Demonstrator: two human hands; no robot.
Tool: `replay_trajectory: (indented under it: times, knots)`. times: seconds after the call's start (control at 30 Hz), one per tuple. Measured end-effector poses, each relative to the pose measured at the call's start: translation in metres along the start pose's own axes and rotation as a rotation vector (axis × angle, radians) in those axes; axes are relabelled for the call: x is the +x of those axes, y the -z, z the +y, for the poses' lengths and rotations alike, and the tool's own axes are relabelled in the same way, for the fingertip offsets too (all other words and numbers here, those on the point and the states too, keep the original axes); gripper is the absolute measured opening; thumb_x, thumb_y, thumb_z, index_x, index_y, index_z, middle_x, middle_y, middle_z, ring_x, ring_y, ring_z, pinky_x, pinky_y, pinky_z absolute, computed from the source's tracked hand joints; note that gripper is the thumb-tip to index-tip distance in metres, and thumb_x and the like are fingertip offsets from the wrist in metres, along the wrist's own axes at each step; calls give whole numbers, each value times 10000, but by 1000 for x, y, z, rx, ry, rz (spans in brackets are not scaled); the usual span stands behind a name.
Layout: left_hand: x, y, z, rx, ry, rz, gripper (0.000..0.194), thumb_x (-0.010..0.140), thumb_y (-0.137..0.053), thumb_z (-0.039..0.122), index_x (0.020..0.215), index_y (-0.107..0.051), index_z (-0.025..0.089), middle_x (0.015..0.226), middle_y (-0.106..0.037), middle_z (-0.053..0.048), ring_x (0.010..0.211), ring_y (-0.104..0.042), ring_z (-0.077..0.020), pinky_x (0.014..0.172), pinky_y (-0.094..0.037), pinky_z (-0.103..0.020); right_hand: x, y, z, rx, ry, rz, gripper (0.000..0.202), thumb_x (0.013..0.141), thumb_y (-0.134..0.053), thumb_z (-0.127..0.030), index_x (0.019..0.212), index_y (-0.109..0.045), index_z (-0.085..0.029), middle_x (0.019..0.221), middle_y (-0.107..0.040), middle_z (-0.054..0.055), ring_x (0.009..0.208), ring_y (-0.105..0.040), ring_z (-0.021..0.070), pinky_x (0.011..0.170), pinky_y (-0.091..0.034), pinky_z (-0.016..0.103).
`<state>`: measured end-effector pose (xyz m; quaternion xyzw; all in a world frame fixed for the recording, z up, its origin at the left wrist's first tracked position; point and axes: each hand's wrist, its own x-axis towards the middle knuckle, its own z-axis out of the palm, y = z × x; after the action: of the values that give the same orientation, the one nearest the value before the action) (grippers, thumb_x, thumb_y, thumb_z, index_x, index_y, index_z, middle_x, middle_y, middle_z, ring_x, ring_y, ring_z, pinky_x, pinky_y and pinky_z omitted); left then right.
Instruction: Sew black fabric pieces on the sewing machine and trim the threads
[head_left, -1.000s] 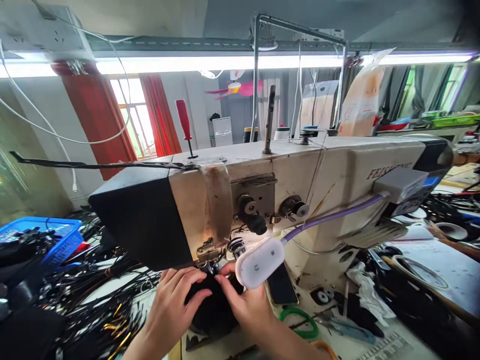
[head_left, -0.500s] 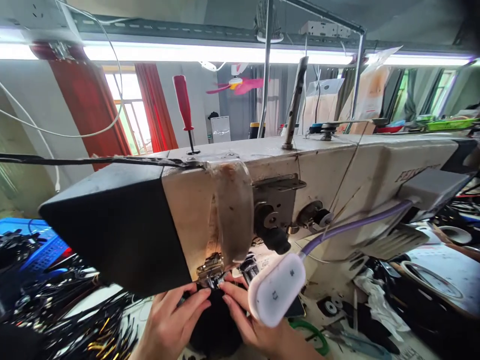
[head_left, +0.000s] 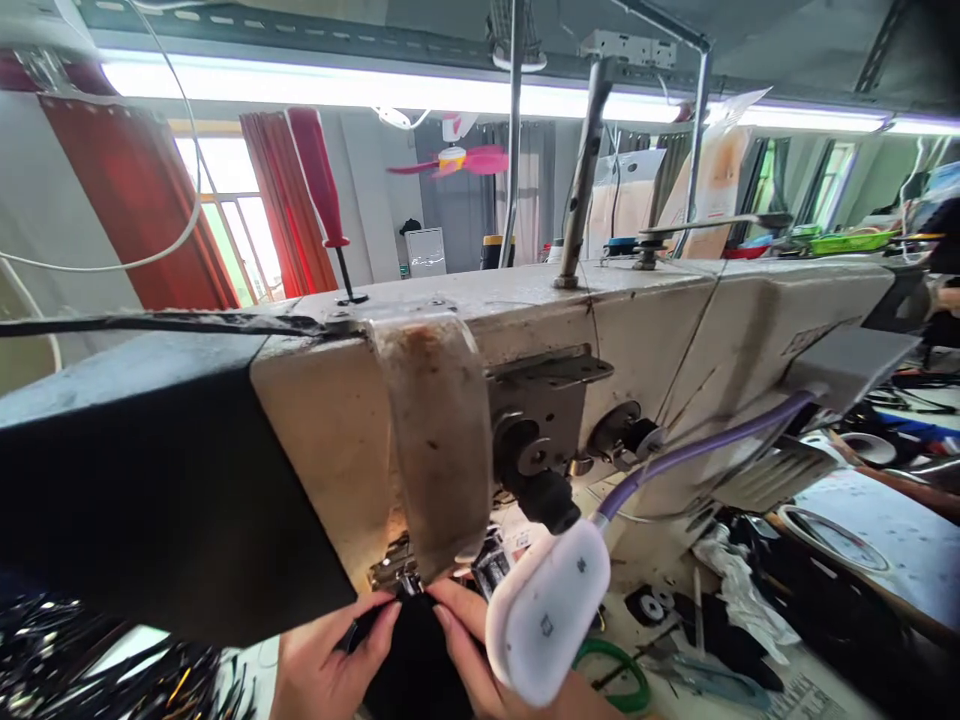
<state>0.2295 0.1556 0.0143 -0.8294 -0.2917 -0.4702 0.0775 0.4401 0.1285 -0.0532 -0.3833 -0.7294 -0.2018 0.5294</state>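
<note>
Close together, left hand and right hand pinch black material, thumbs pointing forward.

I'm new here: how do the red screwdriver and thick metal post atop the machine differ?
The screwdriver has a red handle; the post is dull metal. In the picture, the screwdriver leans left, the post right. The screwdriver narrows below its handle; the post looks fairly even. Both stand on the machine.

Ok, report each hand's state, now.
Left hand: closed, pinching the black material near its left edge.
Right hand: fingertips at the material's right edge; partly hidden by the white lamp, grip unclear.
</note>
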Motion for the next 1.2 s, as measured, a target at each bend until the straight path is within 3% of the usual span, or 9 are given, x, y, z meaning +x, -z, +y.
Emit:
replay_trajectory:
  times: [0.17,0.47,0.6,0.87,1.1,1.2]
  knots:
    - [1,0,3,16,-23,-15,55,861,-688,181,900,-672,216,747,-790,44,596,-740,-104,676,-590,-135,4,-1,0,50,1,-28,217,859,-490,-221,793,-696,-240,676,-687,68,667,-644,239,691,-549,400]
    - [3,-3,8,111,-24,11,7,893,-651,221,894,-652,228,704,-781,49,532,-720,-112,604,-588,-153,9,0,-2,73,-25,-15,188,864,-518,-246,867,-706,-240,780,-720,87,746,-670,268,743,-547,417]
    - [1,-3,8,137,-31,21,16,884,-661,217,889,-666,232,706,-784,49,538,-727,-119,592,-588,-155,9,-1,0,82,-7,-16,195,872,-510,-249,854,-704,-240,723,-700,74,692,-649,251,755,-550,421]
    - [-1,-4,2,129,-40,6,20,863,-696,216,880,-687,220,714,-787,56,556,-730,-99,646,-585,-135,10,1,-1,23,-39,-77,211,843,-524,-236,660,-625,-264,593,-616,15,583,-580,191,695,-547,351]
    - [-1,-4,0,99,-15,33,31,839,-712,226,809,-719,229,709,-785,46,577,-738,-131,639,-598,-172,7,-1,-1,19,-25,37,190,845,-504,-195,871,-685,-247,751,-692,55,684,-621,235,768,-550,398]
    - [0,-5,-1,78,-4,31,22,837,-714,230,816,-719,232,702,-782,53,568,-736,-127,630,-595,-163,5,-4,-2,13,-68,25,201,851,-514,-210,938,-692,-241,818,-714,77,758,-656,255,790,-564,392]
